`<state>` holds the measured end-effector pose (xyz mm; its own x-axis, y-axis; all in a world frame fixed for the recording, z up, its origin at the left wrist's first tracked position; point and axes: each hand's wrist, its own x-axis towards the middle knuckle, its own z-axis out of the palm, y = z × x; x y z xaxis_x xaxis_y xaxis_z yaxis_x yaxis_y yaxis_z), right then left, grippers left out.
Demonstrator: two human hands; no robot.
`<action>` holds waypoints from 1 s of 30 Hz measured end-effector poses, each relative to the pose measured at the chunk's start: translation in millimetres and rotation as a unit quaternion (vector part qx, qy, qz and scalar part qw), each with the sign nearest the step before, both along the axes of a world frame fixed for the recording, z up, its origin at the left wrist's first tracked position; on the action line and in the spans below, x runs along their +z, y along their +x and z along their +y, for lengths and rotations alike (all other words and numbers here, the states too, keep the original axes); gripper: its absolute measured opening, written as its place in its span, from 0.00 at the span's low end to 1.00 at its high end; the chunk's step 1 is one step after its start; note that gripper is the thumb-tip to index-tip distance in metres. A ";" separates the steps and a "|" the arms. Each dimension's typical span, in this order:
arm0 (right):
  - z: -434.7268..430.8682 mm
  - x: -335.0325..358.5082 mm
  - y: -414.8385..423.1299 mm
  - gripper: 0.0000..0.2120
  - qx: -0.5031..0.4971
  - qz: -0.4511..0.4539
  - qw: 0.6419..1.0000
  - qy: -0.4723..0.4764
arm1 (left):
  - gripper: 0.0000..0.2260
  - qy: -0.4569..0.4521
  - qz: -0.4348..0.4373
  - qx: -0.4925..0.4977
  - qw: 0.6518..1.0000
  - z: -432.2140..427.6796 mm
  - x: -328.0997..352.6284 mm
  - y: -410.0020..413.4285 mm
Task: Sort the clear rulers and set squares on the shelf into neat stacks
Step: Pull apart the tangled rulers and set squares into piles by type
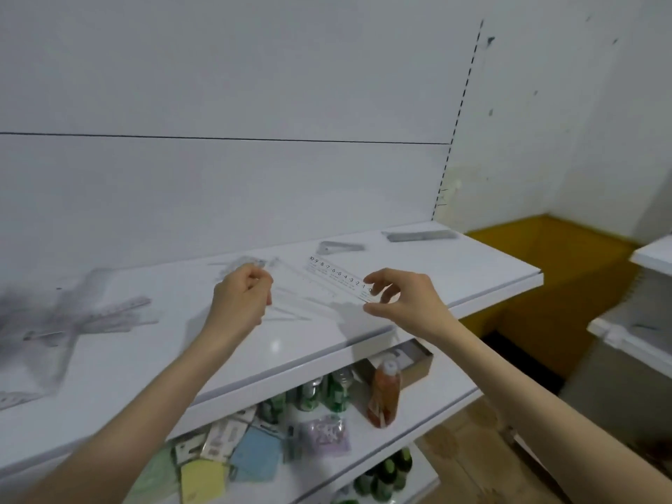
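The white top shelf (254, 361) carries all the work. At its left lies a loose heap of clear rulers and set squares (91, 318), crossed over one another and blurred. At the far right are two tidier lots: a stack of rulers (420, 235) and, just left of it, a small stack of set squares (340, 246). Below, the lower shelf (418, 427) holds an orange-brown bottle (381, 391), green cans (322, 392) and coloured packets (254, 454). Near the middle of the top shelf the clear ruler (336, 275) with printed numbers runs from far left to near right. The right hand (398, 296) pinches its near end at the zero mark, thumb under and fingertips over. The left hand (242, 303) has its fingers curled in over more clear pieces. Whether it grips one cannot be told, since the plastic there barely shows against the white. These pieces should be very light, thin and stiff with a little flex. They are probably slick against each other and against the glossy shelf, so a stack could slide apart if nudged. Lying flat they give little edge to catch, so I would tease up an end or corner and then pinch across the width near the end. The set squares are best held by a straight side.
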<state>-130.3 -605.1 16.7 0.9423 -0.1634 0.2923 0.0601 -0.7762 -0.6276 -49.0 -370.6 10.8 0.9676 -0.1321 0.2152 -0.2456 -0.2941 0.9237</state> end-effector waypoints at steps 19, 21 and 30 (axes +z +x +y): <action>-220.9 -22.7 92.5 0.17 0.021 0.005 1.000 -0.002 | 0.08 -0.012 0.028 0.000 1.000 -222.5 -5.1 76.6; -238.9 -21.1 108.4 0.17 0.024 0.007 0.999 -0.022 | 0.08 -0.016 0.034 0.001 0.999 -236.6 -5.0 85.6; -324.1 -13.8 204.0 0.09 -0.033 0.061 0.983 -0.172 | 0.07 -0.031 0.057 0.058 0.996 -269.4 -21.9 116.1</action>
<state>73.7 -929.3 2.9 0.9645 -0.1370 0.2259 -0.0577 -0.9436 -0.3261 67.1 -640.0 -11.0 0.9941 -0.0074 0.1079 -0.1061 -0.2553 0.9610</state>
